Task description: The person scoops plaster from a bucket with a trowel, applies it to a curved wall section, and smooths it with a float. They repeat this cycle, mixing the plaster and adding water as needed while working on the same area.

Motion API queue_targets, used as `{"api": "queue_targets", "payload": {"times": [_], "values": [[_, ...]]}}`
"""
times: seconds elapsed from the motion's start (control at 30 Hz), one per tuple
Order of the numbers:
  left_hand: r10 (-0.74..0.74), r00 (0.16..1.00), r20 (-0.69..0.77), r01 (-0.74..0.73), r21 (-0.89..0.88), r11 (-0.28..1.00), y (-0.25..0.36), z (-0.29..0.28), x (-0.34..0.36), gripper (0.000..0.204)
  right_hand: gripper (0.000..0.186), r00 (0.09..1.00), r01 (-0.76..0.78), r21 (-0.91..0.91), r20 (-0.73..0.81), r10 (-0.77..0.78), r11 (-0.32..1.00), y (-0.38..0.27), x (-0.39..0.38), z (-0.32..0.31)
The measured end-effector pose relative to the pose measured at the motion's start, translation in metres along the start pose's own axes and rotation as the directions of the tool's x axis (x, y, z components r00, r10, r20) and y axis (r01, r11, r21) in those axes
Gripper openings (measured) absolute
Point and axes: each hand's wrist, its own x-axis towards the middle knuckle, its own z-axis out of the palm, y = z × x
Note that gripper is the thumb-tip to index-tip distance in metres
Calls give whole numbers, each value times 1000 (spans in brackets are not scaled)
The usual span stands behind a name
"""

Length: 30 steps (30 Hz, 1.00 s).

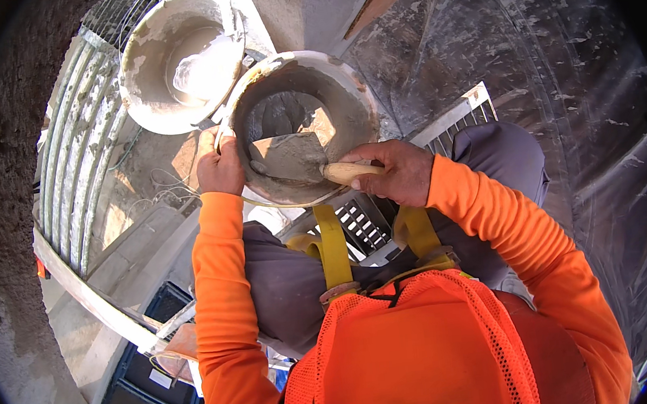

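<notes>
A mortar-caked bucket [365, 108] stands in front of me with wet grey mortar [272, 117] at its bottom. My left hand [220, 164] is closed on the left side of its rim. In my right hand [400, 170], at the bucket's near right rim, is the wooden handle of a trowel [292, 158]. The trowel's blade reaches into the bucket and is coated with grey mortar. Part of the mortar lies hidden beneath the blade.
A second pale bucket [143, 71] touches the first at the far left. Curved ribbed pipes [74, 164] run along the left. Dark plastic sheeting [511, 51] spreads over the right. Metal grating [442, 136] lies beside my right knee, and yellow harness straps [333, 244] hang before me.
</notes>
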Motion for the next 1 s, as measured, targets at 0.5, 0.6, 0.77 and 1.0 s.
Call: {"api": "queue_targets", "payload": {"times": [0.5, 0.6, 0.77, 1.0], "values": [[-102, 986, 133, 135, -269, 954, -27, -3, 14, 28, 46, 942, 127, 775, -290, 170, 619, 20, -117, -35], [11, 994, 113, 12, -200, 980, -19, 1, 16, 24, 43, 847, 54, 742, -388, 363, 668, 26, -130, -29], [-206, 958, 198, 231, -113, 966, 4, 0, 4, 29, 45, 885, 5, 740, -317, 341, 673, 27, -133, -25], [-59, 946, 318, 95, -100, 990, 53, 24, -32, 22, 40, 915, -162, 763, -122, 385, 625, 6, -156, -7]]}}
